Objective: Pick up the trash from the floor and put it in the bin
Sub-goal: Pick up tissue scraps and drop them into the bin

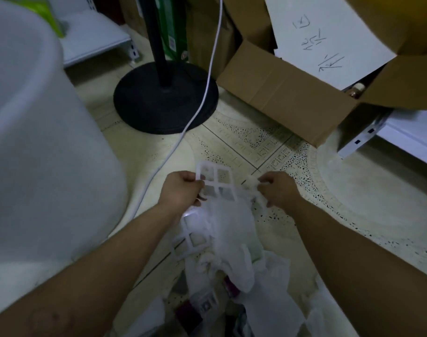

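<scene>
Far left: large translucent white plastic bin (44, 132), its wall close beside the left forearm; its opening is out of frame.

Left hand (180, 190): fingers curled closed, pinching the near-left edge of a flat white plastic grid frame (216, 182) between thumb and fingertips. The frame is held above the tiled floor (353, 190), tilted. Judged light and stiff; an edge bar gives a secure pinch, though thin bars may flex or snap if twisted.

Centre, below the hands: thin crumpled white plastic bags (231, 229), with a second grid piece (190, 242) partly under them. Judged very light, soft, slippery; best gathered in a bunched fistful.

Right hand (278, 188): fingers closed on a small crumpled white wad (252, 182), which protrudes past the fingertips toward the frame. Whether wad and frame touch, cannot tell.
</scene>
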`<state>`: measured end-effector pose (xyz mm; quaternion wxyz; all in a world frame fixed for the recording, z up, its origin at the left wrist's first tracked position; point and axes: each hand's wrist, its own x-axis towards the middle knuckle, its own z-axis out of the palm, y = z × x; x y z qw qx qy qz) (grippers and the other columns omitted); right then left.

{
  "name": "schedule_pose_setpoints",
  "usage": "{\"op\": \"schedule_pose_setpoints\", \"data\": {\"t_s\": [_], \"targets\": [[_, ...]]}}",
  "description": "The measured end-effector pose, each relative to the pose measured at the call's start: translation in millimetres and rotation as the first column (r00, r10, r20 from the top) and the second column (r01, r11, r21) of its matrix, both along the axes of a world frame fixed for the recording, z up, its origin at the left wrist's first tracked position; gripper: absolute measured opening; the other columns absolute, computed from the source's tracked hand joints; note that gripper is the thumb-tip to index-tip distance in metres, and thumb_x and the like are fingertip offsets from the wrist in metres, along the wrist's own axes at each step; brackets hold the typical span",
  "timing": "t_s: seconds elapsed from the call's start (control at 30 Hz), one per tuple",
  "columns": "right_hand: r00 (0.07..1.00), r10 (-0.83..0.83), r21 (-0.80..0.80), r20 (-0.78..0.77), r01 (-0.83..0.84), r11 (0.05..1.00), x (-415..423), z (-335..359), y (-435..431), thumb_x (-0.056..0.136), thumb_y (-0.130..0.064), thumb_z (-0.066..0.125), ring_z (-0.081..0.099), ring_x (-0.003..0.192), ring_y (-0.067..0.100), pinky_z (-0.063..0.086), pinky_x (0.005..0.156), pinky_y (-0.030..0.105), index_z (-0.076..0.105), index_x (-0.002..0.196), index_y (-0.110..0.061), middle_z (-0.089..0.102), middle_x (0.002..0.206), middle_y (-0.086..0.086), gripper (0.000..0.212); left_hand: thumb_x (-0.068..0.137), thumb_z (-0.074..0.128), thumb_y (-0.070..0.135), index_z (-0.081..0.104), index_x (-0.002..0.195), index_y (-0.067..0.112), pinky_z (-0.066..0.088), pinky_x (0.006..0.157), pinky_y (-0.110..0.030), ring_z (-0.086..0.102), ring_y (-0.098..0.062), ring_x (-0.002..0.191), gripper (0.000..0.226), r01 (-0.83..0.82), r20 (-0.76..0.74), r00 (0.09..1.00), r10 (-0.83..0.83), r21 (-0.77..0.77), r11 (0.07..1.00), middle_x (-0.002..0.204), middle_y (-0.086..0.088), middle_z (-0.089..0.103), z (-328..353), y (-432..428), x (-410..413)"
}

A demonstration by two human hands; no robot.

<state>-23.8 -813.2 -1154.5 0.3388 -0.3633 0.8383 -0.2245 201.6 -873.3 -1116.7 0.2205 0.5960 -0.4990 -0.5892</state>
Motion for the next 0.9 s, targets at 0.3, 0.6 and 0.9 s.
{"op": "schedule_pose_setpoints", "data": {"t_s": [0.3, 0.6, 0.9], "targets": [[0.912, 0.169, -0.262, 0.374, -0.071, 0.962, 75, 77, -50, 0.088, -0.004, 0.043, 0.048, 0.048, 0.02, 0.039, 0.039, 0.02, 0.064, 0.077, -0.015, 0.054, 0.06, 0.007, 0.026, 0.093, 0.042, 0.012, 0.061, 0.094, 0.011, 0.037, 0.035, -0.021, 0.052, -0.015, 0.036, 0.019, 0.328, 0.398, 0.88, -0.258, -0.117, 0.937, 0.069, -0.008, 0.065, 95, 4, 42], [0.926, 0.202, -0.249, 0.32, -0.124, 0.961, 67, 157, -19, 0.091, -0.003, 0.049, 0.056, 0.06, 0.021, 0.047, 0.04, 0.021, 0.067, 0.084, -0.01, 0.057, 0.082, 0.009, 0.021, 0.096, 0.037, 0.011, 0.068, 0.094, 0.026, 0.041, 0.037, -0.018, 0.053, -0.014, 0.043, 0.035, 0.59, 0.658, 0.702, -0.273, -0.322, 0.741, 0.057, 0.001, 0.055, 183, 0, 65], [0.918, 0.273, -0.524, 0.289, -0.086, 0.847, 111, 247, -26, 0.087, 0.006, 0.056, 0.065, 0.077, 0.027, 0.06, 0.065, 0.034, 0.062, 0.087, -0.005, 0.063, 0.097, 0.023, 0.012, 0.092, 0.053, 0.039, 0.066, 0.084, 0.027, 0.041, 0.04, -0.016, 0.061, -0.004, 0.046, 0.02, 0.506, 0.606, 0.788, -0.106, -0.54, 0.673, 0.063, 0.003, 0.068, 254, -23, 115]]}}
